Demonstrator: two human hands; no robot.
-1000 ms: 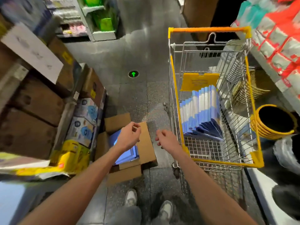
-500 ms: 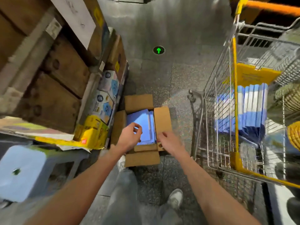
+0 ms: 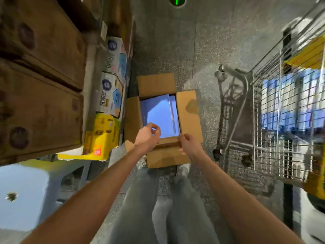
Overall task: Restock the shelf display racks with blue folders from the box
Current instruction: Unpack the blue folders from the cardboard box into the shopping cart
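Well left of the left grip (image 3: 147, 138), brown cartons (image 3: 40, 85) fill a shelf, a pale stool (image 3: 22, 191) stands below them, and a yellow pack (image 3: 102, 136) sits nearer, just beside the box (image 3: 189, 113). That box lies open on the floor (image 3: 211, 41), flaps spread, with blue folders (image 3: 158, 113) flat inside it, just beyond both grips. The left grip hangs over the folders' near edge, narrow, thumb and forefinger almost meeting with nothing seen between them. The right grip (image 3: 189, 144) is at the near flap's right end, fingers curled against the cardboard; whether it pinches the flap I cannot tell. Well right of it stands a wire cart (image 3: 267, 150) holding upright folders (image 3: 288, 106), blurred.
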